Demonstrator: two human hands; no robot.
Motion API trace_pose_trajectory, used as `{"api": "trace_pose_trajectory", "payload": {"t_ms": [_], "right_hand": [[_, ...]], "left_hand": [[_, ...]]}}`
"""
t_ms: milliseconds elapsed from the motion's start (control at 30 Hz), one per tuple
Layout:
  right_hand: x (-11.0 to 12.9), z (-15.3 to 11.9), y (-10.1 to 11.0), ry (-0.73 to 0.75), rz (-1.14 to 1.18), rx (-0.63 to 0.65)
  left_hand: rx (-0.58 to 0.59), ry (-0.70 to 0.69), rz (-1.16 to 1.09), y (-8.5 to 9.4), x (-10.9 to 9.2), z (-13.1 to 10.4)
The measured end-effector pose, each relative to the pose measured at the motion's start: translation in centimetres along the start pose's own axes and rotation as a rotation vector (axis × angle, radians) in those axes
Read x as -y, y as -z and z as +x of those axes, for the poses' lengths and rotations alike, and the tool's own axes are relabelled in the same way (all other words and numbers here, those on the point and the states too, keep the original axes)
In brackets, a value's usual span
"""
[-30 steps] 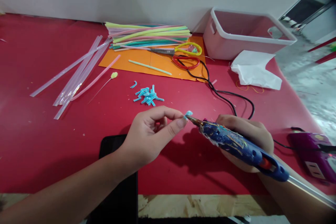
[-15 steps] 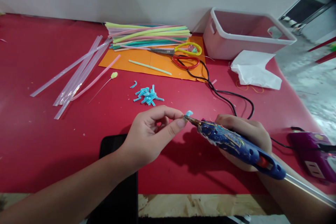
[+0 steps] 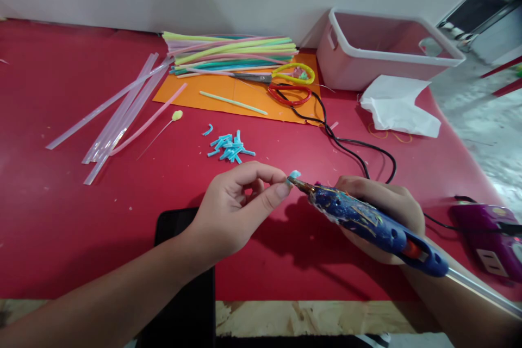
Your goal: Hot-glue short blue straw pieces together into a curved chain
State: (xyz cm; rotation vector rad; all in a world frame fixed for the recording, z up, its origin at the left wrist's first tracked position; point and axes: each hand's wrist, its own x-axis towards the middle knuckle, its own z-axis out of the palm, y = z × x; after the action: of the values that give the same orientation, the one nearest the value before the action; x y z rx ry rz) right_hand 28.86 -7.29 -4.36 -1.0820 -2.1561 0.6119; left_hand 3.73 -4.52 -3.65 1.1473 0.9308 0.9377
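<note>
pinching the small blue piece [image 3: 296,174] narrowly in the left hand [image 3: 230,212], right at the nozzle [image 3: 304,185]. gripping the glue gun [image 3: 359,222] in the right hand [image 3: 389,204]. best to squeeze sparingly, clear of the fingertips [image 3: 280,191], over the red table [image 3: 81,212].

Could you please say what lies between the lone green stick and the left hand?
The head view shows a pile of blue pieces and a separate curled one.

The elongated blue plastic glue gun [image 3: 354,215] was rough and crusted near its tapered, metallic-looking tip [image 3: 302,185]. Long, translucent lilac plastic strips [image 3: 121,131] looked glossy.
</note>
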Motion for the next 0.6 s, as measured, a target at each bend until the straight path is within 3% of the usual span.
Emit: {"api": "trace_pose_trajectory", "payload": {"t_ms": [600], "right_hand": [[0.14,-0.03,-0.2,0.015,0.043,-0.062]], "left_hand": [[0.033,-0.041,0.022,0.07,0.07,-0.19]]}}
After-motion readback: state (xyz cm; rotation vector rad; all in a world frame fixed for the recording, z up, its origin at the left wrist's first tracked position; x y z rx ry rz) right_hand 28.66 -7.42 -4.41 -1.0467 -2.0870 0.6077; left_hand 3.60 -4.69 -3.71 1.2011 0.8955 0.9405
